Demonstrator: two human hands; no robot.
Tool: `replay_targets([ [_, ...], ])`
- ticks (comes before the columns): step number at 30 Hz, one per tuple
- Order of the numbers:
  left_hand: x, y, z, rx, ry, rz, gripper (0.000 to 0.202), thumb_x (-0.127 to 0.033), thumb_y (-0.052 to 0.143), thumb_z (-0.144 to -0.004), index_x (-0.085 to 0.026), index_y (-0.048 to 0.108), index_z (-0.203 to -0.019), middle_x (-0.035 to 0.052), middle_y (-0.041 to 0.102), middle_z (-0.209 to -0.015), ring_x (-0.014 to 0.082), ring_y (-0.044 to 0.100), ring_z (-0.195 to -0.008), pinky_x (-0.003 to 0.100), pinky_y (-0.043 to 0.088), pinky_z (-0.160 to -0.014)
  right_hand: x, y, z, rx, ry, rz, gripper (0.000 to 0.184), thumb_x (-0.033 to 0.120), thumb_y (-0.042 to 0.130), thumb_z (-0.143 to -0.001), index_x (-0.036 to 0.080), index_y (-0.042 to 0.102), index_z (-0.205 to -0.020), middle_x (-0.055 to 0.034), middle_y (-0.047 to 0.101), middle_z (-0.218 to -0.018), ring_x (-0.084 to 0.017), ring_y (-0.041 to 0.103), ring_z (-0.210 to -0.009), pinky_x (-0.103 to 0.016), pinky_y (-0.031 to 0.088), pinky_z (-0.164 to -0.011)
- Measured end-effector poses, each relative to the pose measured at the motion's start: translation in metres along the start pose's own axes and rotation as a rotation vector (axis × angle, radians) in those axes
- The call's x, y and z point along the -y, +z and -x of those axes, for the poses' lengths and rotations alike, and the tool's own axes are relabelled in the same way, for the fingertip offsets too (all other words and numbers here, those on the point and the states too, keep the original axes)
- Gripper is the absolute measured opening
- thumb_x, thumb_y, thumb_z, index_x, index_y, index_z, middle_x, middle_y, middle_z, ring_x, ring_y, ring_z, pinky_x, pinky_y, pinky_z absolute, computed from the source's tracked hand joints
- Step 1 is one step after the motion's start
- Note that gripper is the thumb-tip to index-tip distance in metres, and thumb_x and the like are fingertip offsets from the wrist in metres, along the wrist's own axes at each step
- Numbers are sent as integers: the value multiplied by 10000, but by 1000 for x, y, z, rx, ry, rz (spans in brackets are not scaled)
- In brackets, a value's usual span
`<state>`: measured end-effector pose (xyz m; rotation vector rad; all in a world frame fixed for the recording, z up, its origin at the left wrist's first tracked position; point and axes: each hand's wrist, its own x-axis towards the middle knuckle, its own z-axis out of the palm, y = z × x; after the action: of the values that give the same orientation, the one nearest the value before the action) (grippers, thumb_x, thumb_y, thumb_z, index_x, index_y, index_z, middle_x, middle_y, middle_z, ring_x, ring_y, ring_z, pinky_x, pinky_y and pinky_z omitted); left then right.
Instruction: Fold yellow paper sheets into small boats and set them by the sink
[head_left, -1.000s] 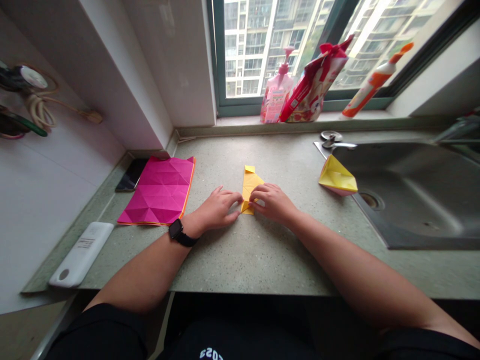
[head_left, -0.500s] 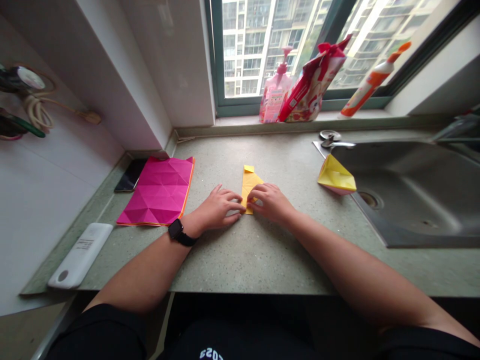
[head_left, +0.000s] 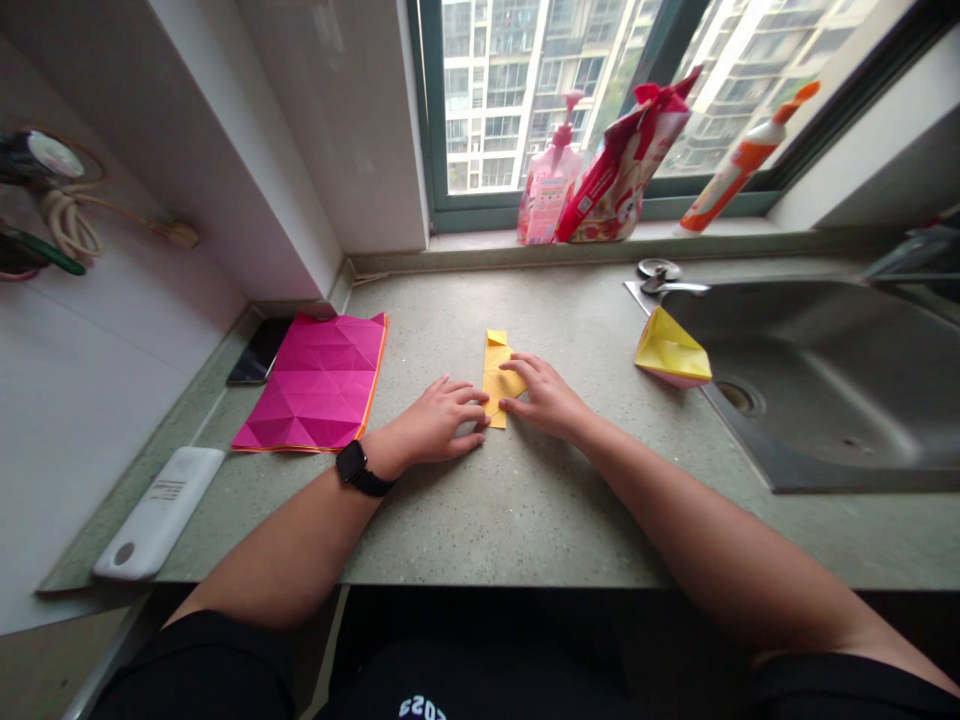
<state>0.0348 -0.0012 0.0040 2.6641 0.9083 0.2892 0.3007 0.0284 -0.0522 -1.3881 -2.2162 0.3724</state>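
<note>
A folded strip of yellow origami paper lies flat on the counter in front of me, with a small flap at its far end and a pointed part on its right side. My left hand rests at the paper's lower left edge, fingers stretched out and their tips touching it. On the other side, my right hand has thumb and forefinger apart over the right part of the paper, which the fingers partly hide. A black watch sits on my left wrist.
Creased magenta paper sheets lie left, beside a dark phone and a white power bank. A folded yellow paper piece stands by the sink. A pump bottle, red bag and orange-white bottle line the sill.
My right hand has opened its fingers and shifted slightly up and right, and the paper's right side now shows folded points. My left hand has barely moved.
</note>
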Motion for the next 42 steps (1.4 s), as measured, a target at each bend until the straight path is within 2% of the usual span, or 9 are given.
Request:
replay_targets([
  [5, -1, 0, 0, 9, -4, 5, 178, -349, 764, -1008, -268, 779, -1166, 85, 674, -1507, 326, 574, -1455, 665, 310, -1318, -5, -3, -1, -1, 1, -7, 521, 291, 766, -929, 309, 647, -1435, -115, 654, -1516, -341, 584, -1457, -584, 447, -1271],
  [11, -2, -1, 1, 21, 0, -6, 246, -380, 742, -1029, -266, 740, -1247, 91, 654, -1528, 314, 558, -1465, 667, 258, -1340, -4, -2, 0, 19, -21, 11, 538, 425, 778, -946, 298, 645, -1452, -143, 633, -1537, -363, 563, -1474, -601, 452, -1257],
  [16, -2, 3, 0, 21, 10, -55, 441, -420, 742, -1030, -284, 674, -1443, 103, 653, -1509, 320, 548, -1461, 646, 252, -1347, -2, -2, 0, 24, -19, 20, 521, 422, 768, -947, 281, 653, -1435, -153, 624, -1540, -362, 558, -1473, -595, 450, -1257],
  [18, -2, 3, -1, 28, 20, -79, 453, -435, 741, -1032, -294, 678, -1458, 105, 660, -1491, 328, 551, -1455, 650, 271, -1336, -1, -2, 0, 30, -16, 19, 511, 420, 766, -950, 278, 657, -1428, -157, 622, -1540, -362, 556, -1474, -592, 452, -1255],
  [24, -2, 1, -2, 10, 11, -64, 250, -410, 701, -1062, -300, 779, -1273, 77, 689, -1474, 306, 580, -1420, 642, 280, -1325, 1, -2, 0, 35, -3, 23, 512, 417, 787, -940, 286, 665, -1419, -144, 619, -1544, -358, 558, -1472, -590, 457, -1251],
  [31, 0, -10, 2, 48, 14, -51, 144, -370, 710, -1055, -293, 830, -1076, 45, 662, -1553, 324, 550, -1460, 690, 260, -1319, 3, -2, 0, 32, 7, 22, 527, 410, 815, -922, 268, 676, -1410, -152, 619, -1554, -361, 556, -1477, -583, 437, -1267],
  [39, 2, -12, 1, 66, 44, -19, 114, -358, 749, -1032, -266, 815, -1021, 55, 692, -1498, 304, 561, -1464, 628, 325, -1313, 3, 0, 1, 34, 27, 23, 535, 429, 763, -954, 268, 642, -1449, -150, 603, -1590, -367, 526, -1522, -613, 392, -1303],
  [42, 2, -10, 0, 53, 40, -4, 106, -353, 750, -1031, -272, 817, -1032, 51, 700, -1488, 299, 578, -1450, 633, 317, -1318, 5, 3, 3, 40, 28, 45, 638, 505, 786, -932, 270, 609, -1498, -171, 573, -1621, -402, 491, -1550, -641, 370, -1311],
])
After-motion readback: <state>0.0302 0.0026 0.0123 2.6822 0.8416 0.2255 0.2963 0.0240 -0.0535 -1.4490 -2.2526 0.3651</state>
